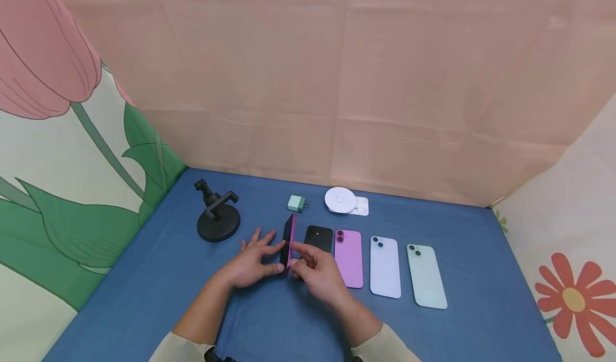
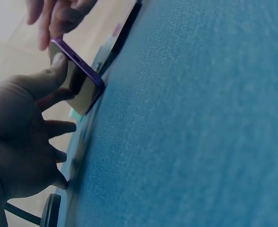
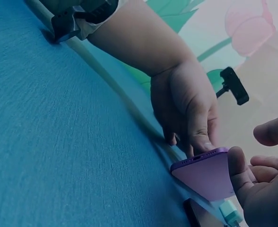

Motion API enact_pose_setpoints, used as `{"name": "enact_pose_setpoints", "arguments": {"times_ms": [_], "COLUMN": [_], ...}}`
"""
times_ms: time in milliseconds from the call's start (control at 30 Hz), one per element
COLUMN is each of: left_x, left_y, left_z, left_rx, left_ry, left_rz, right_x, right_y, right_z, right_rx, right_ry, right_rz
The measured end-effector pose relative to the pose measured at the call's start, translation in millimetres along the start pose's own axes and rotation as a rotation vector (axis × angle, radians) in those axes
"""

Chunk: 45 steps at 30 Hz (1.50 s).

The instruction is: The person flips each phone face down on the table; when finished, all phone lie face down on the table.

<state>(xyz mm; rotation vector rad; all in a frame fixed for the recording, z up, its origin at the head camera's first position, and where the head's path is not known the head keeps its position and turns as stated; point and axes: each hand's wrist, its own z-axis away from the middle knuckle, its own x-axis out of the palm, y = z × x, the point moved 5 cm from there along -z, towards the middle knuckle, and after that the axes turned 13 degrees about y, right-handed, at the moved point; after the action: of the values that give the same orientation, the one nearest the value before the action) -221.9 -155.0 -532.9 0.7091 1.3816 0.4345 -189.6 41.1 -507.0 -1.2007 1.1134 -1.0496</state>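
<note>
A pink-purple phone (image 1: pixel 291 244) stands tilted on a long edge, its dark screen towards my left hand. My left hand (image 1: pixel 250 263) has its fingers spread; in the left wrist view its thumb and index finger touch the screen side (image 2: pixel 84 87). My right hand (image 1: pixel 317 271) is at the phone's back and upper edge. In the right wrist view one of its digits meets the upper corner of the pink back (image 3: pixel 205 177), with the other fingers loosely bent. To the right lie a black phone (image 1: pixel 320 236), a second pink-purple phone (image 1: pixel 349 263), a pale lilac phone (image 1: pixel 385 271) and a pale mint phone (image 1: pixel 428 279).
A black stand with a round base (image 1: pixel 218 225) is left of the hands. Behind the phones are a mint-and-white plug charger (image 1: pixel 295 203) and a white round disc (image 1: pixel 340 199) beside a white flat piece (image 1: pixel 362 207). Blue cloth covers the table (image 1: pixel 491 303); walls stand behind and beside it.
</note>
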Motion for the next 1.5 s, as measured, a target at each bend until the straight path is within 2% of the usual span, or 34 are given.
{"name": "enact_pose_setpoints", "arguments": {"times_ms": [300,533,800,1000,1233,1500], "left_x": [-6.7,-6.4,-7.2,-6.2,-7.7,-14.8], "left_y": [1.8,3.8,6.6,7.2,3.6,1.4], "left_z": [1.8,1.8,4.2,3.9,3.5,3.5], "left_rx": [0.009,-0.014,0.029,0.031,0.002,-0.054], "left_ry": [0.003,0.0,0.008,0.0,0.006,0.053], "left_rz": [0.111,0.122,0.137,0.16,0.187,0.236], "right_x": [5,6,7,8,10,12], "right_y": [-3,-4,-5,-6,-4,0], "right_z": [3,5,5,6,4,3], "right_rx": [-0.04,-0.05,-0.076,-0.09,-0.096,-0.064], "right_ry": [-0.004,-0.007,-0.007,-0.01,-0.02,-0.03], "right_rz": [0.044,0.083,0.112,0.13,0.128,0.117]}}
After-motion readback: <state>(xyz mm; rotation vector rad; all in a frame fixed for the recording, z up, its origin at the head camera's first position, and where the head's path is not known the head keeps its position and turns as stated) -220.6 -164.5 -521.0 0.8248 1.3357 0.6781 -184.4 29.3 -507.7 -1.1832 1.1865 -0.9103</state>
